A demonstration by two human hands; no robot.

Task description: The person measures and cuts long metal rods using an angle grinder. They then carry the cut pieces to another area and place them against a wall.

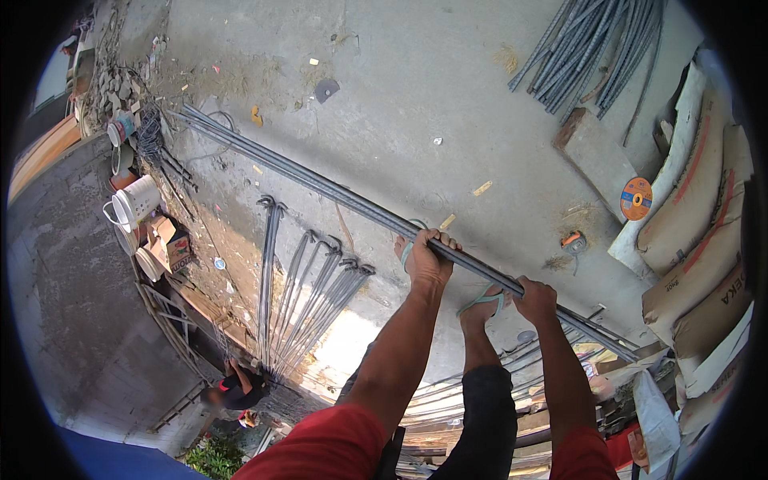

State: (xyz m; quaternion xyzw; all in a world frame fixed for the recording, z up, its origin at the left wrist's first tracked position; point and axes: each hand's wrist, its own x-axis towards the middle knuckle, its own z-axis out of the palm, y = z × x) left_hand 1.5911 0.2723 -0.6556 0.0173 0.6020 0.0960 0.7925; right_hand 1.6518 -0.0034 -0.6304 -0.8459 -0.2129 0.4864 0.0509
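Note:
A bundle of long grey steel rebars (320, 185) runs slantwise across the view, from the upper left down to the lower right. My left hand (433, 250) is closed around it near the middle. Farther right, my right hand (536, 300) also grips the bundle, fingers wrapped over the bars. Both forearms reach in from the lower edge, in red sleeves. My feet, in light green flip-flops, stand beneath the bars. To the left of my left arm, several bent-ended rebars (308, 276) lie fanned out on the ground.
Another pile of rebars (588, 52) lies at the upper right beside a concrete block (592, 156). Stacked sacks (688, 192), an orange cutting disc (637, 198) and a tape measure (574, 242) are at the right. White buckets (136, 200) line the left; a person (242, 390) is at the lower left.

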